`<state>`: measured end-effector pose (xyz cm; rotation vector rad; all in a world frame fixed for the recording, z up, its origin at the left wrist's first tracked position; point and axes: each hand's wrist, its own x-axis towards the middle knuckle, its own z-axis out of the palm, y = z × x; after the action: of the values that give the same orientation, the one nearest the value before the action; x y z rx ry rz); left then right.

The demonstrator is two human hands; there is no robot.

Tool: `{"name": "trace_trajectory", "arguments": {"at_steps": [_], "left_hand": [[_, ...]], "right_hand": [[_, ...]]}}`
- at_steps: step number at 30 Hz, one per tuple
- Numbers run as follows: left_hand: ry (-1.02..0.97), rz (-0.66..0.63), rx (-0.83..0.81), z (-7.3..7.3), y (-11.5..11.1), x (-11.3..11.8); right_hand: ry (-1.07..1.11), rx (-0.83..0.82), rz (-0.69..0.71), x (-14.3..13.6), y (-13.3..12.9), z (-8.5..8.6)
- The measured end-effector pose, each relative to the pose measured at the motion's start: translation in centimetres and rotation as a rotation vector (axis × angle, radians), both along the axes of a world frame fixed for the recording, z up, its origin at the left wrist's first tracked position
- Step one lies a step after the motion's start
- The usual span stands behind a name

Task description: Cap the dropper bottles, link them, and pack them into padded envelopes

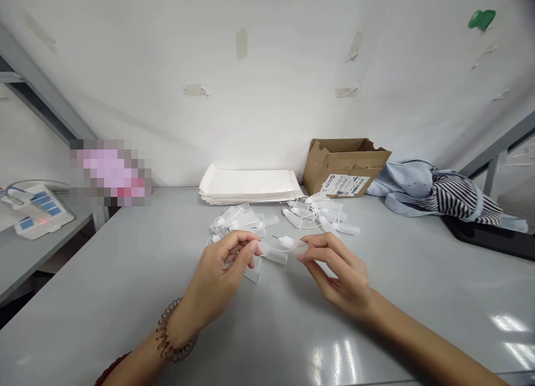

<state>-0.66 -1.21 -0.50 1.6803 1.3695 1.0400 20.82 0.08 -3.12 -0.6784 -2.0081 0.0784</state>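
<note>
My right hand (336, 266) pinches a small translucent bottle (297, 245) with a white tip and a thin metal needle pointing left. A thin strap hangs from its neck. My left hand (228, 271) is just left of the needle, thumb and fingertips pressed together; what they hold, if anything, is too small to make out. Below and between the hands lies another translucent bottle (276, 256). Behind my left hand is a pile of similar bottles (240, 217), and a second pile (320, 212) lies further right.
A stack of white envelopes (253, 184) lies against the wall. Right of it stands an open cardboard box (345, 168). Blue and striped cloth (460, 196) rests on a black object (493, 238). At the far left, a white device (44, 212) sits on another surface.
</note>
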Motion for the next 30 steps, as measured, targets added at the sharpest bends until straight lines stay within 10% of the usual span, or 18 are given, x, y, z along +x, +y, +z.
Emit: {"name": "trace_trajectory", "arguments": {"at_steps": [30], "left_hand": [[0.191, -0.145, 0.335, -0.27, 0.13, 0.03]], "right_hand": [[-0.13, -0.057, 0.14, 0.02, -0.56, -0.31]]}}
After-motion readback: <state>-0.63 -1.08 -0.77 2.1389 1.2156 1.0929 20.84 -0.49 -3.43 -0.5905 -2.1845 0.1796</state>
